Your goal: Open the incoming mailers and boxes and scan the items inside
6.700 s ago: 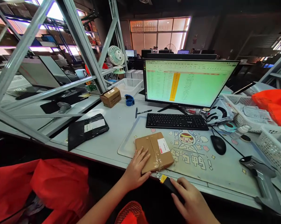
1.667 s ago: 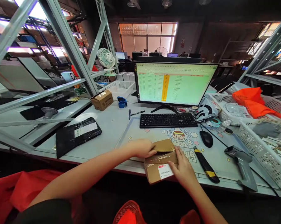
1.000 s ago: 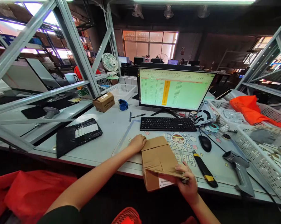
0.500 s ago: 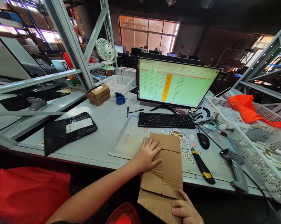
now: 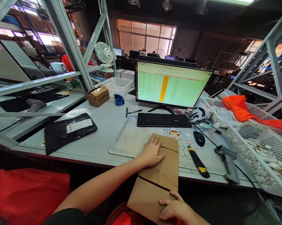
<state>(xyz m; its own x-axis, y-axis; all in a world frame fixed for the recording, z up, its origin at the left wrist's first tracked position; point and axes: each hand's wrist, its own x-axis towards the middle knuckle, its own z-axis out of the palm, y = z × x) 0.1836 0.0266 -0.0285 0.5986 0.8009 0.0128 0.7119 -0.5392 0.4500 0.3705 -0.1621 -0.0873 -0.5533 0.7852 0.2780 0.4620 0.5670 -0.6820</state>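
A flattened brown cardboard box (image 5: 169, 165) lies on the desk mat and juts out past the desk's front edge. My left hand (image 5: 152, 153) presses flat on its upper left part, fingers stretched forward and thumb out to the side. Down at the near flap (image 5: 143, 200), my right hand (image 5: 176, 209) has its fingers bent over the right edge of the cardboard; its thumb is hidden. A dark crease runs between that flap and the rest of the box. Right of the box lies a black and yellow utility knife (image 5: 199, 162).
A keyboard (image 5: 164, 120), mouse (image 5: 199, 138) and barcode scanner (image 5: 227, 162) lie around the mat, below a monitor (image 5: 171, 84). White baskets (image 5: 255, 162) line the right side. On the left are a black parcel (image 5: 61, 134) and a small carton (image 5: 98, 96).
The near flap has shifted left and the crease beside it shows wider. My right hand has moved left with it. My left hand's fingers have drawn closer together. The view has tilted slightly.
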